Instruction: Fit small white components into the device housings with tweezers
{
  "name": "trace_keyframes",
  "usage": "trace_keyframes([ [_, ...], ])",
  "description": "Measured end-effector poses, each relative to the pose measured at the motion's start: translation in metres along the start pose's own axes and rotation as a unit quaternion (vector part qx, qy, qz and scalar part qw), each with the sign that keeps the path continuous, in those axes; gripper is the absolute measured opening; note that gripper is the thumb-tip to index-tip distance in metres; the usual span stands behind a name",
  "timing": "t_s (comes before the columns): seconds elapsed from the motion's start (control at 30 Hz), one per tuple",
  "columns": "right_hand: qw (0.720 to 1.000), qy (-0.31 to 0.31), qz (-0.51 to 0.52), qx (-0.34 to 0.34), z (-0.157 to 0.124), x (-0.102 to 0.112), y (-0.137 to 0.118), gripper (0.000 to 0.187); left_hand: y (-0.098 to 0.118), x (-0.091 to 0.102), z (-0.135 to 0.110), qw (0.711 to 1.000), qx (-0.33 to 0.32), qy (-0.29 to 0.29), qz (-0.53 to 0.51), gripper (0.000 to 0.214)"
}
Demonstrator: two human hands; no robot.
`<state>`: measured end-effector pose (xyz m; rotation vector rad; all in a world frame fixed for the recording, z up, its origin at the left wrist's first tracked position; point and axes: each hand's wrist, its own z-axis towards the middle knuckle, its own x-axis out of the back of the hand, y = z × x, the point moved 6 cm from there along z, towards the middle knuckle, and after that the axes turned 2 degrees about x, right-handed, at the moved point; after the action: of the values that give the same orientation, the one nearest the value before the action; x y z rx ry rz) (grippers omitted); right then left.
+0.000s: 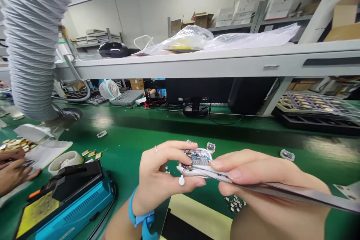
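Observation:
My left hand (161,168) pinches a small white device housing (194,173) by its edges, with thumb below and fingers above. Inside the housing lies an exposed circuit board (200,160), and a small round white disc (181,180) hangs at its lower left on thin wires. My right hand (264,180) is closed around metal tweezers (270,190). Their tips reach the lower edge of the board; whether they grip a part there I cannot tell. Both hands are raised above the green bench mat (135,135).
Small housings (287,155) lie beyond my hands. Below are tiny white pieces (235,203) and a yellow-and-black sheet (194,217). A blue soldering unit (75,202), a white bowl (66,162) and another person's hands (17,170) are left. A duct (33,45) hangs there; a monitor (197,90) stands behind.

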<state>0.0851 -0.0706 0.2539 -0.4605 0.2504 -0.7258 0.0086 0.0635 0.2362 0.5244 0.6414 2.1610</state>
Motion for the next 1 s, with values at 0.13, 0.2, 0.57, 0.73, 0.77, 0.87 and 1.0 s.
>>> trace_keyframes([
  [0.13, 0.999, -0.036, -0.011, 0.02, 0.0004, -0.0028, -0.0003, 0.028, 0.0017, 0.0008, 0.0005, 1.0, 0.004, -0.006, 0.002, 0.023],
  [0.2, 0.998, -0.058, -0.025, 0.031, 0.0002, -0.0041, 0.0005, 0.028, 0.0024, 0.0016, 0.0011, 1.0, 0.006, -0.007, 0.001, 0.023],
  [0.57, 0.998, -0.024, -0.03, 0.051, -0.0009, -0.006, 0.0035, 0.012, 0.0049, 0.0042, 0.0021, 1.0, -0.001, -0.006, 0.018, 0.022],
  [0.73, 0.998, -0.034, -0.049, 0.017, -0.0005, -0.005, 0.0026, 0.012, 0.0039, 0.0041, 0.0016, 1.0, -0.001, -0.011, 0.018, 0.022],
  [0.77, 0.998, -0.041, -0.046, 0.012, -0.0001, -0.0054, 0.002, 0.014, 0.004, 0.0041, 0.0017, 1.0, -0.003, -0.009, 0.017, 0.023],
  [0.87, 0.999, -0.041, -0.029, -0.013, 0.001, -0.0047, 0.0015, 0.016, 0.0055, 0.0039, 0.0023, 1.0, -0.011, -0.006, 0.018, 0.023],
  [1.0, 0.998, -0.037, -0.027, -0.035, -0.0002, -0.0037, 0.0021, 0.012, 0.0072, 0.0037, 0.0032, 0.999, -0.019, -0.009, 0.025, 0.022],
])
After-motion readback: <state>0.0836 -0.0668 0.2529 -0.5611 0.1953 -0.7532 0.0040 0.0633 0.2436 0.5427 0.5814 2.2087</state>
